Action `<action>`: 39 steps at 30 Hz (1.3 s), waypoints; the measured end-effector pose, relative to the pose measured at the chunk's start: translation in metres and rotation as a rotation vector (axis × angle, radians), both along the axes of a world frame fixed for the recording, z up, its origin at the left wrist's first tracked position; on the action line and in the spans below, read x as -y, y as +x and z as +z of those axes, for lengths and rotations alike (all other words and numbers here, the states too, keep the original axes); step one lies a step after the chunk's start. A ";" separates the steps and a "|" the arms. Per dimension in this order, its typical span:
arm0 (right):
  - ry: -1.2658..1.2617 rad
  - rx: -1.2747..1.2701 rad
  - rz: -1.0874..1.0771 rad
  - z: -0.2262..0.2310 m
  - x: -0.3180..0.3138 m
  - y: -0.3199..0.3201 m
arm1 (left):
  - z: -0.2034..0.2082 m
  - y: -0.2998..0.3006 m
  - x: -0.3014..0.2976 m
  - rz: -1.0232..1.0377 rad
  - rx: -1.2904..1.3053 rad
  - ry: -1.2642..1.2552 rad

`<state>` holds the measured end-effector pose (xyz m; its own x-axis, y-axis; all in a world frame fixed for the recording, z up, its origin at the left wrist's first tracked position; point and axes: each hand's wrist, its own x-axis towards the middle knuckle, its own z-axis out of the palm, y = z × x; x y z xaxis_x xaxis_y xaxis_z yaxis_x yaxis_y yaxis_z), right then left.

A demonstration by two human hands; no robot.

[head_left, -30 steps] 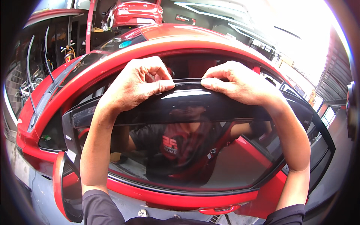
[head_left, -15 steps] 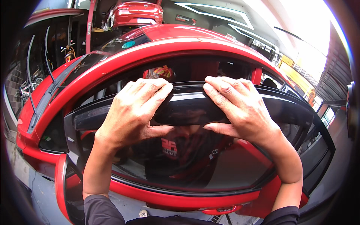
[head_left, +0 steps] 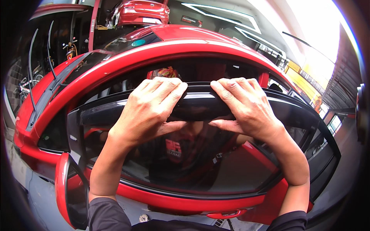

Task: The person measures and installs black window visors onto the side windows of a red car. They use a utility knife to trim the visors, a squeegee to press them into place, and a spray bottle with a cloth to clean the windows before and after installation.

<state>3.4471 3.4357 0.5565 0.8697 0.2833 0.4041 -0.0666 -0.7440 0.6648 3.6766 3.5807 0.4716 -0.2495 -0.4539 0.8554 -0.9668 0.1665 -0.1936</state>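
Note:
A glossy black window visor [head_left: 198,103] runs along the top of the open red car door [head_left: 169,200], over the dark window glass [head_left: 200,173]. My left hand [head_left: 152,106] grips its upper edge, fingers curled over the top and thumb pressed low on its front face. Just to the right, my right hand [head_left: 248,107] clasps the same edge in a matching way. A short stretch of visor shows between the two hands. The fingertips behind the door frame are hidden.
At the door's front lower corner juts the side mirror [head_left: 61,192]. A red door handle [head_left: 227,214] sits low on the door. Beyond are the car's roof [head_left: 189,34], raised wiper arms [head_left: 31,69] and another red car [head_left: 142,13]. Yellow structures stand back right.
My left hand has slid a little to the right along the visor, closer to my right hand. The right hand holds nearly the same spot, and the view has shifted slightly.

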 end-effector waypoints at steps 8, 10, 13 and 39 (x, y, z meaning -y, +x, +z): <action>0.518 -0.031 0.009 0.016 0.004 0.001 | -0.016 -0.005 0.008 -0.055 -0.084 -0.082; 0.877 0.031 -0.082 0.021 -0.005 0.015 | -0.015 -0.004 0.002 -0.053 -0.100 -0.052; 0.797 -0.079 -0.205 0.028 0.010 0.026 | -0.013 -0.003 0.001 -0.042 -0.095 -0.009; 1.075 -0.396 -0.288 0.023 -0.023 0.104 | 0.111 0.109 -0.062 -0.016 -0.289 0.670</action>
